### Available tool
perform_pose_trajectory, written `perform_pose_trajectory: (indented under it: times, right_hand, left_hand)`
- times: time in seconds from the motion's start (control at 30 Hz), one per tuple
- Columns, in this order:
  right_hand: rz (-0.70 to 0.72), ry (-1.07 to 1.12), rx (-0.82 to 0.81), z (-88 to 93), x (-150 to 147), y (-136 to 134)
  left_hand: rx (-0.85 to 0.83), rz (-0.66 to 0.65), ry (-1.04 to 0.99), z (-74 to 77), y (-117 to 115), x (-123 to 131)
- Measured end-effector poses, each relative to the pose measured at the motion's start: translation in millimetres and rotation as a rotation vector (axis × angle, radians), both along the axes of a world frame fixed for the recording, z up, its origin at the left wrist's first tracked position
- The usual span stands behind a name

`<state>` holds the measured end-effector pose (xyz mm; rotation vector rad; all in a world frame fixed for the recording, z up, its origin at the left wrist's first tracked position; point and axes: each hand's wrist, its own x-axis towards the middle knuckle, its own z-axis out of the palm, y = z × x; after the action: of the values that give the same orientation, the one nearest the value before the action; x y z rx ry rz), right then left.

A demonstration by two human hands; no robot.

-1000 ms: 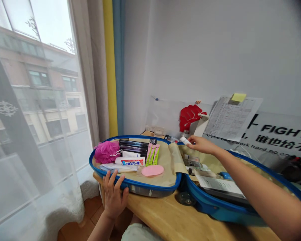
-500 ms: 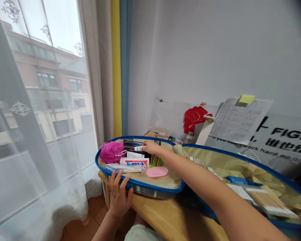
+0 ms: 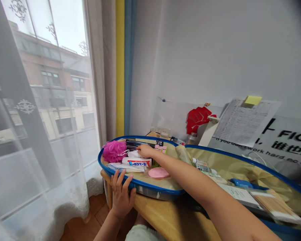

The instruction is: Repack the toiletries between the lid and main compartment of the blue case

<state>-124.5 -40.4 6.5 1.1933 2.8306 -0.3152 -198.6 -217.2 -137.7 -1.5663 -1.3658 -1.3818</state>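
1. Where the open blue-rimmed suitcase (image 3: pixel 150 190) rests on the light wooden table (image 3: pixel 163 217), its front rim is met by the left hand (image 3: pixel 122 197). The fingers (image 3: pixel 119 177) are spread wide and laid up over the rim, the palm is set against the outer wall, and nothing is clasped.
2. The right hand (image 3: pixel 145 151) is stretched across the beige-lined left half of the suitcase, palm down, with the fingers bent low.
3. A small white tube (image 3: pixel 134 154) is touched by the right fingertips. Whether it is pinched or merely covered cannot be told.
4. That tube is found towards the back of the left half. It is just beside a magenta mesh bath sponge (image 3: pixel 114 151), just behind a white toothpaste box with blue and red print (image 3: pixel 136 162), and in front of a row of long black tubes (image 3: pixel 137 144).
5. A pink oval pad (image 3: pixel 158 172) is seen close under the right forearm, and green-and-pink sachets (image 3: pixel 161 149) are partly hidden behind the wrist.
6. Small clear bottles (image 3: pixel 200 165) are laid in the right half, well apart from both hands.
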Motion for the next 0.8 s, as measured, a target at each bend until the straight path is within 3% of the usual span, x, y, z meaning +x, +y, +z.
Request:
perform_pose_trajectory:
  times: [0.53, 0.67, 0.8]
  right_hand:
    - [0.018, -0.018, 0.044, 8.6, 13.7, -4.4]
    - [-0.011, 0.047, 0.067, 34.0, 33.4, 1.0]
    - [-0.093, 0.098, 0.085, 72.3, 87.4, 16.1]
  left_hand:
    - [-0.008, -0.010, 0.023, 1.4, 0.2, -1.0]
    - [-0.004, -0.011, 0.024, 3.1, -0.2, -0.9]
    - [0.001, -0.008, 0.022, 3.4, -0.7, -0.6]
